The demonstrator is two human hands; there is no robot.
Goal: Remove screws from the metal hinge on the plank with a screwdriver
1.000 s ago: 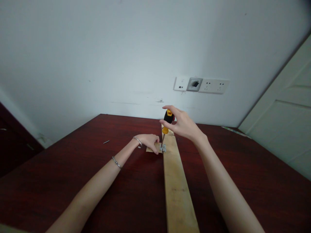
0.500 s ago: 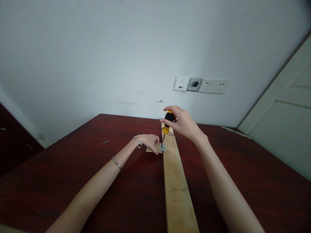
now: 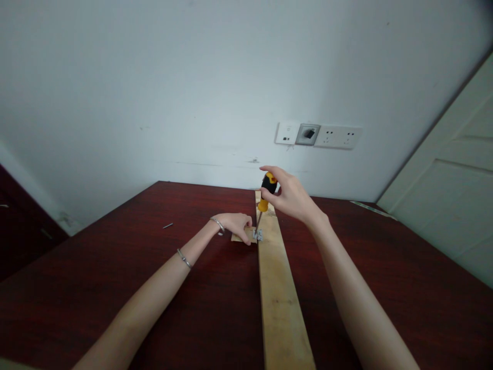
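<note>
My right hand [image 3: 289, 194] grips a yellow and black screwdriver [image 3: 268, 184] by its handle, thumb and fingers around it. The shaft slants down to a small metal hinge [image 3: 258, 235], its tip at the hinge's left leaf. That hinge spans a long wooden board [image 3: 278, 288] and a short wooden piece [image 3: 239, 236] to its left. With thumb and fingers, my left hand [image 3: 238, 225] holds the short piece against the board's side; its far fingers are partly hidden. Any screw under the tip is too small to make out.
Everything lies on a dark red table [image 3: 200, 303] against a white wall. A thin metal rod or bit [image 3: 167, 226] rests at the left. Sockets [image 3: 339, 137] sit on the wall, one with a black plug [image 3: 309, 133]. A pale door [image 3: 458, 174] stands right.
My right hand's fingers have shifted and turned slightly around the screwdriver handle, the thumb curling in. The left hand and the wood pieces have stayed in place.
</note>
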